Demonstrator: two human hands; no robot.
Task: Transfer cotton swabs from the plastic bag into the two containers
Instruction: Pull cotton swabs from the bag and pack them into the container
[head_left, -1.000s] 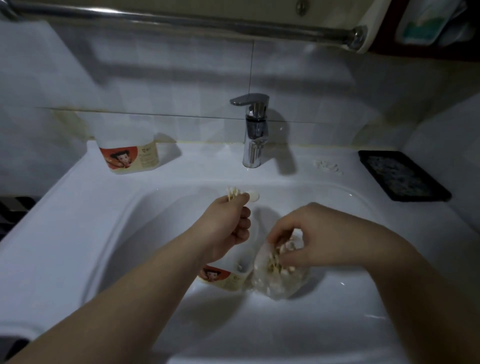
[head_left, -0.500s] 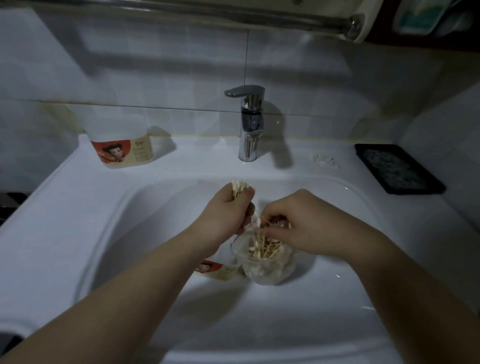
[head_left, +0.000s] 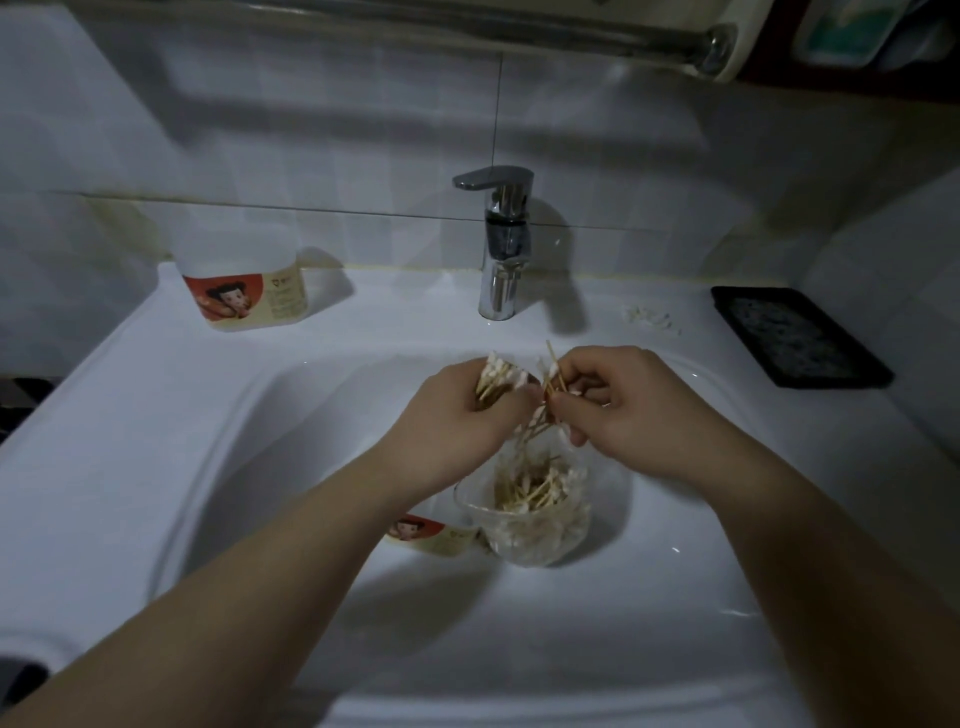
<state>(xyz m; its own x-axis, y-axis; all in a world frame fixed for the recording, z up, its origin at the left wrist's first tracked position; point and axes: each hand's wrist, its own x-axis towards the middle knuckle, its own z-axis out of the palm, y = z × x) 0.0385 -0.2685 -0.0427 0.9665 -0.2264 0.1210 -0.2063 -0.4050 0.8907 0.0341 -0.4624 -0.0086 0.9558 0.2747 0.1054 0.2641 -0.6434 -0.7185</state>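
Fingers of neither hand are inside the plastic bag (head_left: 524, 535), which sits nearest me in the basin of the sink (head_left: 218, 467). Its mouth is open upward over a loose heap of cotton swabs (head_left: 530, 488), too many to count. Touching the bag on its left is the near container (head_left: 441, 538). My left forearm covers most of it, so I cannot tell whether its mouth faces up.

Just beyond and above the bag, my left hand (head_left: 457, 410) is curled round a bundle (head_left: 496, 376) of swabs, cotton tips pointing up and away from me, sticks running down into the palm. My right hand (head_left: 628, 410) meets it, thumb and forefinger pinching a smaller cluster (head_left: 551, 371), crossed and steeply tilted, at the bundle's right edge.

I judge the coming move to be a drop into a container. The near one lies down, left and toward me from the bundle, on the left hand's side, so that hand is closer, and the bundle's long axis would need to stand upright over the mouth.

Farther back, the far container (head_left: 244, 291) stands upright on the left ledge, well apart. I count one bag, two containers, two hands, one faucet (head_left: 501, 244) and one black tray (head_left: 795, 338) at far right.
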